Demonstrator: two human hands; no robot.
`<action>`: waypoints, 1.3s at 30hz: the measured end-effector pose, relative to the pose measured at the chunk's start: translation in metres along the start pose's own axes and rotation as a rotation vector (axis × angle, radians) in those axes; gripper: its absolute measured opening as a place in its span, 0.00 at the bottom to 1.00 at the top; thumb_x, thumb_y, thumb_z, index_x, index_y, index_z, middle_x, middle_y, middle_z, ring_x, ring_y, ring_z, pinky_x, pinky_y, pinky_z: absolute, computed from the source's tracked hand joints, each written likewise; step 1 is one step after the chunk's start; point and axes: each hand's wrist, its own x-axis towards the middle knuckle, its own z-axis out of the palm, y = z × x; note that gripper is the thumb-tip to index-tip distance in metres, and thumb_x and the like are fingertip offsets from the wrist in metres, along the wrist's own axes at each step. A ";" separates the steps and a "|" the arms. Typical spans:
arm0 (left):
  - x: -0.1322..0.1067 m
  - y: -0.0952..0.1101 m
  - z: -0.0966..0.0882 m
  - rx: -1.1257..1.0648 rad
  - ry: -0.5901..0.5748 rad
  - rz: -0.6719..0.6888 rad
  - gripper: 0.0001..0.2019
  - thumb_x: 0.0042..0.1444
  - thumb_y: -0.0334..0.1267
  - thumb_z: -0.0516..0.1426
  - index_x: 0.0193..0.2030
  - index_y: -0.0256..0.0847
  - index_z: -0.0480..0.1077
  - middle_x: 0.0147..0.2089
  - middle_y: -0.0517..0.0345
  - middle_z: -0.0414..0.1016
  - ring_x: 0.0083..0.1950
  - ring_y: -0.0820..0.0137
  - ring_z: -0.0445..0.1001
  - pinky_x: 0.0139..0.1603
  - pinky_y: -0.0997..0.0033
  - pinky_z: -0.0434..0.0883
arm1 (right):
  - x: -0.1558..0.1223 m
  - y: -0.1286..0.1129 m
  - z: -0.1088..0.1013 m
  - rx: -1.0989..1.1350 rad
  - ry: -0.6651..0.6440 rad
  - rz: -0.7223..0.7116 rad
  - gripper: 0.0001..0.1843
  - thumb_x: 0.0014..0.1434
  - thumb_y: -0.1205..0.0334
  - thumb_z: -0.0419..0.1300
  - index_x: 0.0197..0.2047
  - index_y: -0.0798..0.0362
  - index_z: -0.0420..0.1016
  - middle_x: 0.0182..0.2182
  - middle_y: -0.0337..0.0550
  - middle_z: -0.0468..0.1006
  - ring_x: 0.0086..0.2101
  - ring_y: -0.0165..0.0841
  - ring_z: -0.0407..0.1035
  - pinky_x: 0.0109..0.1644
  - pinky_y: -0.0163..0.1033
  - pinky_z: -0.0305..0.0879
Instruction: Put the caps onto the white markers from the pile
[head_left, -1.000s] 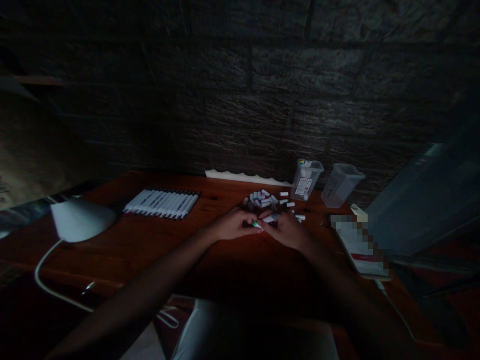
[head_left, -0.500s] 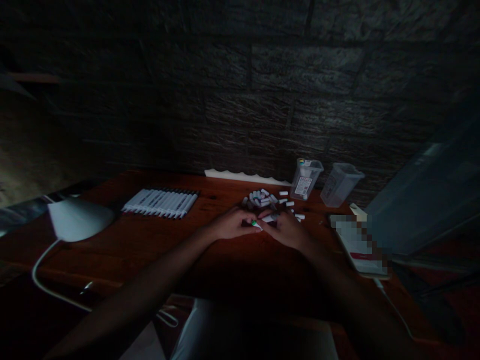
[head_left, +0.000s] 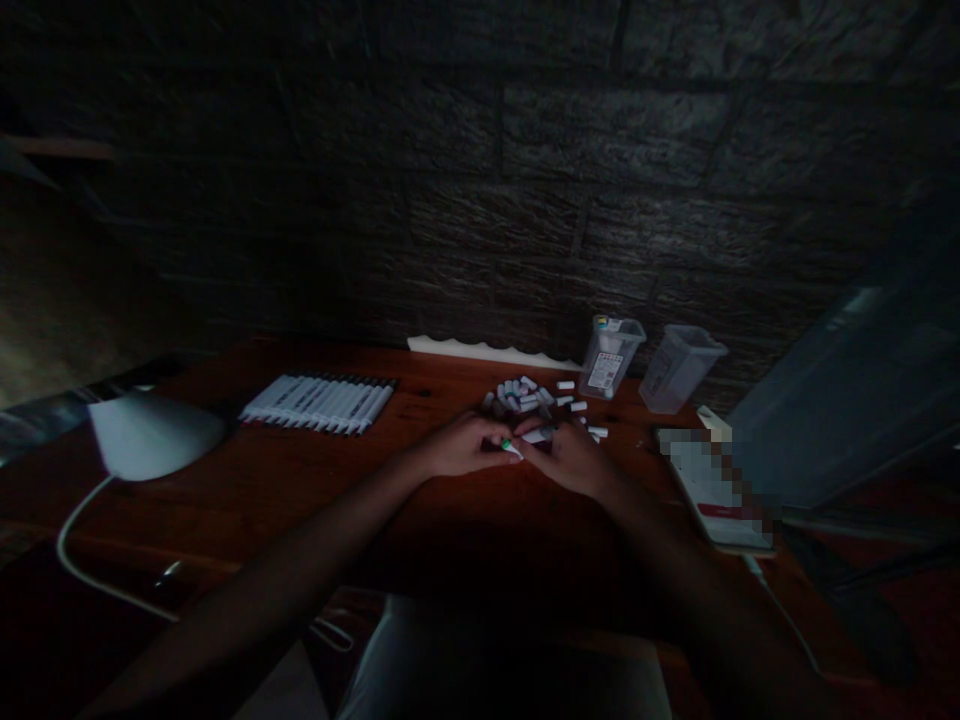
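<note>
My left hand (head_left: pixel 466 447) is closed, its thumb and fingers pinching a small white marker cap with a green end (head_left: pixel 513 450). Facing it, my right hand (head_left: pixel 576 460) is closed round a white marker (head_left: pixel 535 436), most of it hidden by the fingers. The right thumb reaches the white end of the green-ended cap. Just beyond both hands lies a loose heap of white marker caps (head_left: pixel 513 390), with several more caps scattered to its right. The room is dim, so fine detail between the fingers is hard to make out.
A row of white markers (head_left: pixel 319 402) lies at the left, near a white lamp base (head_left: pixel 154 435). Two clear plastic containers (head_left: pixel 613 362) stand at the back right. A tablet-like device (head_left: pixel 716 500) with a cable lies at the right. A white scalloped strip (head_left: pixel 487 352) runs along the wall.
Both hands stay almost still, holding the same pieces. The whole view has shifted very slightly; nothing on the table has visibly moved.
</note>
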 end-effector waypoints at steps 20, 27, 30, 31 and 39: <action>0.000 0.000 -0.001 -0.016 -0.029 -0.002 0.12 0.60 0.44 0.57 0.37 0.36 0.75 0.30 0.58 0.75 0.31 0.74 0.68 0.34 0.75 0.62 | 0.000 0.001 0.001 0.033 0.015 -0.036 0.09 0.60 0.60 0.57 0.41 0.49 0.78 0.38 0.41 0.82 0.39 0.35 0.76 0.46 0.39 0.68; -0.001 -0.001 0.000 -0.042 0.007 -0.005 0.12 0.60 0.44 0.58 0.38 0.36 0.75 0.31 0.58 0.75 0.31 0.74 0.68 0.34 0.76 0.63 | 0.000 -0.001 -0.003 0.047 0.056 -0.012 0.10 0.60 0.60 0.57 0.41 0.50 0.79 0.38 0.42 0.82 0.40 0.36 0.76 0.48 0.40 0.68; -0.001 0.000 0.001 -0.078 0.021 -0.039 0.13 0.59 0.44 0.58 0.42 0.37 0.76 0.33 0.57 0.77 0.32 0.74 0.70 0.34 0.75 0.64 | 0.002 0.000 -0.008 0.096 0.188 0.004 0.11 0.61 0.57 0.56 0.40 0.50 0.79 0.39 0.43 0.82 0.41 0.36 0.76 0.50 0.42 0.68; -0.001 0.001 0.001 -0.094 0.027 -0.057 0.13 0.60 0.45 0.58 0.43 0.37 0.75 0.34 0.57 0.77 0.32 0.73 0.70 0.34 0.75 0.65 | 0.002 0.001 -0.010 0.114 0.250 0.024 0.12 0.61 0.56 0.56 0.39 0.50 0.79 0.39 0.43 0.83 0.40 0.37 0.76 0.49 0.42 0.68; 0.001 0.005 0.000 -0.195 0.107 -0.133 0.13 0.60 0.43 0.57 0.45 0.37 0.74 0.36 0.57 0.77 0.33 0.73 0.70 0.34 0.75 0.65 | 0.004 0.013 -0.023 0.262 0.527 0.247 0.22 0.58 0.45 0.57 0.27 0.56 0.76 0.24 0.45 0.79 0.27 0.34 0.73 0.30 0.36 0.66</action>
